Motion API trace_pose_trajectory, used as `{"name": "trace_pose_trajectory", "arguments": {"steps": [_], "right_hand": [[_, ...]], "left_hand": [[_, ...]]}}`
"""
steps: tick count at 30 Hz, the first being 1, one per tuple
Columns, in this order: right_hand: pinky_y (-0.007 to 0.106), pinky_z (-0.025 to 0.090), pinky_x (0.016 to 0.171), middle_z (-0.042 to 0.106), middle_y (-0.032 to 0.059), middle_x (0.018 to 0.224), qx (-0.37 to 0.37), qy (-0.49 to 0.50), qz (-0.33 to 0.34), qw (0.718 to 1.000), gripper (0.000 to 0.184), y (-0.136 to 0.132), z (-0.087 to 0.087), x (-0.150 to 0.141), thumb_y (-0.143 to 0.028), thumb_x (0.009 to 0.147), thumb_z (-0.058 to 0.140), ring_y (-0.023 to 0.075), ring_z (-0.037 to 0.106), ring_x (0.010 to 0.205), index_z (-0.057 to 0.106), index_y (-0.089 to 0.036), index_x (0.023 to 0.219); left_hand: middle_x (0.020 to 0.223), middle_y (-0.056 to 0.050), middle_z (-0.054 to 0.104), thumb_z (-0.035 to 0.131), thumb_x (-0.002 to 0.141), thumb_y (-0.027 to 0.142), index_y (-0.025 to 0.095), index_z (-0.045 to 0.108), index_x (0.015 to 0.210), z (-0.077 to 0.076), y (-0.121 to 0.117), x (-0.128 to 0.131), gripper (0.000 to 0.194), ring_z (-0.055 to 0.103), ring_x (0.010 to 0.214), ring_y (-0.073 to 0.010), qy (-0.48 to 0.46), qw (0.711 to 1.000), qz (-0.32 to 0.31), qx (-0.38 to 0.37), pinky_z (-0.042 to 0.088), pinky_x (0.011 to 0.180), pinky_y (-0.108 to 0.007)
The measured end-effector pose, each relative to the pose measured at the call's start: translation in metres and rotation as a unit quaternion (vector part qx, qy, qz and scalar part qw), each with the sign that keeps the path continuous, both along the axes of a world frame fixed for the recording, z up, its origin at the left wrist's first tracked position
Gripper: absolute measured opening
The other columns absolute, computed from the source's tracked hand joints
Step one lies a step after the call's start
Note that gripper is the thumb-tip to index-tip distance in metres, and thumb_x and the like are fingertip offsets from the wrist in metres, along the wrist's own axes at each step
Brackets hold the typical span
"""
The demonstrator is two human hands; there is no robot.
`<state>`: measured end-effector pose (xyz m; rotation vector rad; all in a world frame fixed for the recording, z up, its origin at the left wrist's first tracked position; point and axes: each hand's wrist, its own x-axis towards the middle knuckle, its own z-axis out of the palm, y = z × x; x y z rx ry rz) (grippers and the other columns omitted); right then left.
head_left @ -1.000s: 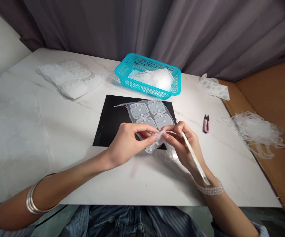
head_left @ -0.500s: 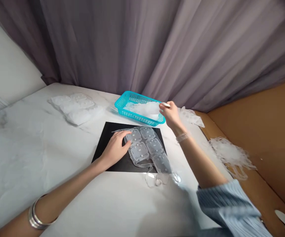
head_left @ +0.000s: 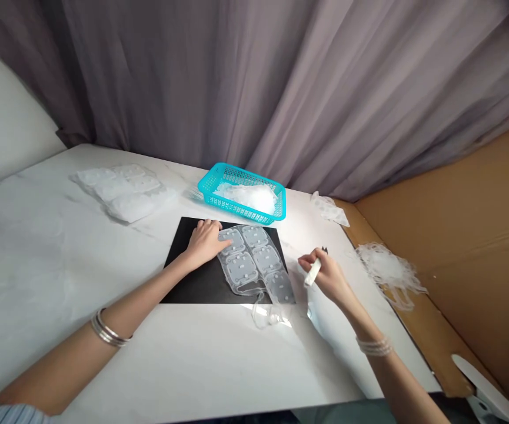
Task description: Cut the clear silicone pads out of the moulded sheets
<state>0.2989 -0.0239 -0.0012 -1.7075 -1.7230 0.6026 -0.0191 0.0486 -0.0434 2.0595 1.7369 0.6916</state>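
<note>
A clear moulded plastic sheet point(head_left: 242, 268) with several rounded-square panels and small raised studs lies on a black mat point(head_left: 192, 287). Its thin strands and a loose end hang past the mat's front edge. My left hand point(head_left: 205, 240) rests open at the sheet's upper left, thumb on the plastic and fingers on the mat. To the right of the mat, my right hand point(head_left: 331, 280) is closed around a slim white-handled tool point(head_left: 312, 273) with a dark end; its exact kind is unclear. That hand is apart from the sheet.
Behind the mat stands a turquoise basket point(head_left: 242, 213) holding white translucent pieces point(head_left: 260, 199). Bagged white pieces point(head_left: 124, 191) lie at the back left. A small plastic piece point(head_left: 330, 210) and a tangle of clear scraps point(head_left: 389, 271) lie on the right, near a brown panel point(head_left: 466, 235).
My right hand has come back from the basket's right end to beside the mat, carrying the white-handled tool. My left hand has shifted slightly up and its fingers have moved off the sheet.
</note>
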Motion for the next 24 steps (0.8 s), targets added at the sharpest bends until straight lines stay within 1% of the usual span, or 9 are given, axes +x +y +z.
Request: {"name": "trace_pose_trajectory", "arguments": {"steps": [3,5,8,11,13,16,18,21,24], "right_hand": [[0.035,0.044,0.070,0.073,0.0047,0.085,-0.057,-0.035,0.020,0.998,0.029,-0.022,-0.005,-0.004,-0.040,0.078,0.064,0.0223,0.064,0.074,0.040,-0.024,0.074],[0.035,0.045,0.070,0.072,0.0050,0.091,-0.089,-0.064,0.033,0.993,0.028,-0.030,-0.008,-0.010,-0.040,0.078,0.064,0.0229,0.064,0.076,0.040,-0.025,0.078],[0.039,0.046,0.076,0.070,0.0087,0.107,-0.066,-0.072,0.049,0.994,0.034,-0.032,-0.011,-0.019,-0.040,0.076,0.068,0.0262,0.065,0.087,0.037,-0.025,0.079],[0.044,0.040,0.098,0.060,0.0120,0.132,0.004,0.006,0.101,0.995,0.036,-0.020,-0.013,-0.028,-0.040,0.080,0.066,0.0293,0.053,0.123,0.034,-0.025,0.078],[0.045,0.035,0.105,0.059,0.0119,0.134,-0.003,0.075,0.144,0.987,0.036,-0.009,-0.013,-0.034,-0.038,0.080,0.067,0.0280,0.048,0.131,0.034,-0.026,0.079],[0.045,0.037,0.103,0.069,0.0085,0.112,-0.068,0.146,0.197,0.967,0.038,-0.001,-0.011,-0.042,-0.033,0.078,0.071,0.0272,0.054,0.124,0.034,-0.026,0.080],[0.042,0.041,0.098,0.069,0.0041,0.094,-0.099,0.180,0.218,0.954,0.041,-0.005,-0.009,-0.044,-0.031,0.077,0.073,0.0260,0.058,0.116,0.033,-0.026,0.080],[0.034,0.047,0.077,0.062,-0.0012,0.084,-0.145,0.252,0.207,0.934,0.043,-0.020,-0.007,-0.044,-0.031,0.078,0.073,0.0193,0.063,0.087,0.030,-0.025,0.079],[0.028,0.046,0.062,0.057,-0.0023,0.089,-0.176,0.333,0.173,0.910,0.042,-0.035,-0.002,-0.041,-0.032,0.080,0.071,0.0132,0.058,0.069,0.029,-0.025,0.081]], "left_hand": [[0.098,-0.012,0.059,0.066,0.077,0.034,0.016,0.063,0.086,0.005,0.001,0.002,0.020,0.052,0.108,-0.0334,-0.005,1.000,-0.015,0.000,0.043,0.094,-0.045],[0.095,-0.008,0.057,0.062,0.079,0.030,0.018,0.060,0.080,0.015,-0.005,0.000,0.011,0.054,0.104,-0.0296,-0.018,0.999,-0.038,0.005,0.044,0.092,-0.041],[0.096,-0.004,0.057,0.051,0.086,0.025,0.020,0.054,0.086,0.042,-0.024,-0.006,0.006,0.057,0.095,-0.0204,-0.050,0.994,-0.101,0.014,0.046,0.088,-0.032],[0.101,-0.001,0.059,0.041,0.095,0.027,0.023,0.050,0.097,0.074,-0.051,-0.008,0.011,0.057,0.090,-0.0149,-0.119,0.969,-0.215,0.001,0.046,0.081,-0.027],[0.092,0.001,0.058,0.038,0.098,0.031,0.024,0.047,0.099,0.091,-0.066,-0.006,0.012,0.055,0.076,-0.0130,-0.169,0.950,-0.263,-0.026,0.045,0.069,-0.025],[0.069,0.006,0.046,0.039,0.098,0.035,0.025,0.041,0.094,0.103,-0.079,-0.002,0.011,0.042,0.056,-0.0102,-0.233,0.944,-0.227,-0.050,0.038,0.051,-0.021],[0.068,0.006,0.043,0.041,0.097,0.039,0.026,0.038,0.095,0.103,-0.082,-0.001,0.014,0.044,0.055,-0.0099,-0.308,0.933,-0.172,-0.067,0.041,0.049,-0.019],[0.086,0.002,0.053,0.046,0.095,0.046,0.027,0.038,0.099,0.098,-0.083,-0.003,0.021,0.060,0.070,-0.0140,-0.427,0.892,-0.109,-0.097,0.053,0.052,-0.023],[0.110,-0.003,0.057,0.049,0.093,0.049,0.027,0.039,0.101,0.094,-0.089,-0.007,0.025,0.066,0.087,-0.0191,-0.479,0.869,-0.080,-0.100,0.058,0.056,-0.027]]}}
